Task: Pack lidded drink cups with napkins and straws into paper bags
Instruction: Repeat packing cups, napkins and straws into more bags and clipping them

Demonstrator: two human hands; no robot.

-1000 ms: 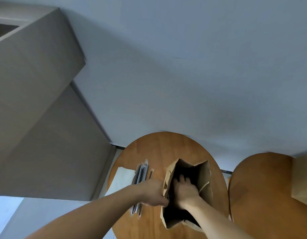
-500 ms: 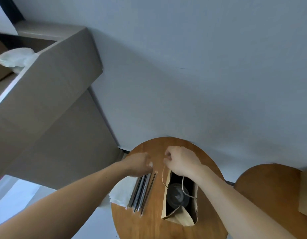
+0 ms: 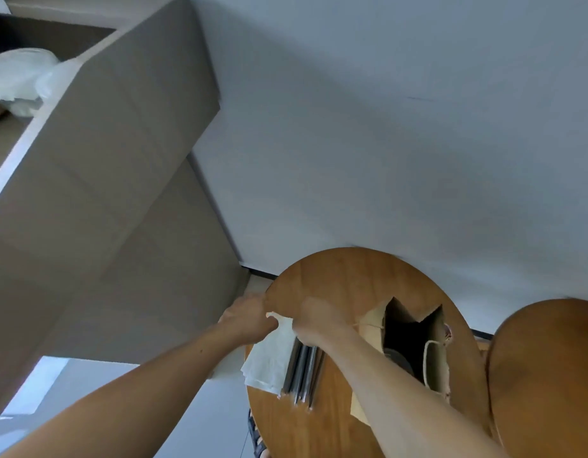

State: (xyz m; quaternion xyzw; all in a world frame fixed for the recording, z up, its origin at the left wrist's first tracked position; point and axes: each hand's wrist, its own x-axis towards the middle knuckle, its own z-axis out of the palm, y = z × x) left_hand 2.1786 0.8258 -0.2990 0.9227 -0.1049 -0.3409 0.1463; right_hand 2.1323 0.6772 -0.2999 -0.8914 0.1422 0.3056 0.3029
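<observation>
The left hand (image 3: 249, 317) and the right hand (image 3: 319, 320) are both closed up on the far edge of the top napkin (image 3: 281, 320), pinched between fingers and thumb on each side, right at the left rim of the round wooden table (image 3: 349, 279). It's a bit motion-blurred, so exactly how many sheets are gripped can't be told.

Biggest thing in view: a large cardboard box (image 3: 97, 180) is seen off to the left, with crumpled white plastic (image 3: 18, 77) showing in its open top. A second wooden table (image 3: 547, 375) is parked just right of the first one.

On the first table, a brown paper bag (image 3: 372, 328) is stood upright with its mouth open, and a lidded drink cup (image 3: 398, 360) is sat down inside it; only the dark lid can be made out. One string handle (image 3: 430, 361) is draped over the bag's right side.

The napkin stack (image 3: 268, 365) is laid at the left edge, slightly overhanging. Just beside it, touching, a bunch of wrapped straws (image 3: 304, 373) is lined up, partly covered by the right forearm.
</observation>
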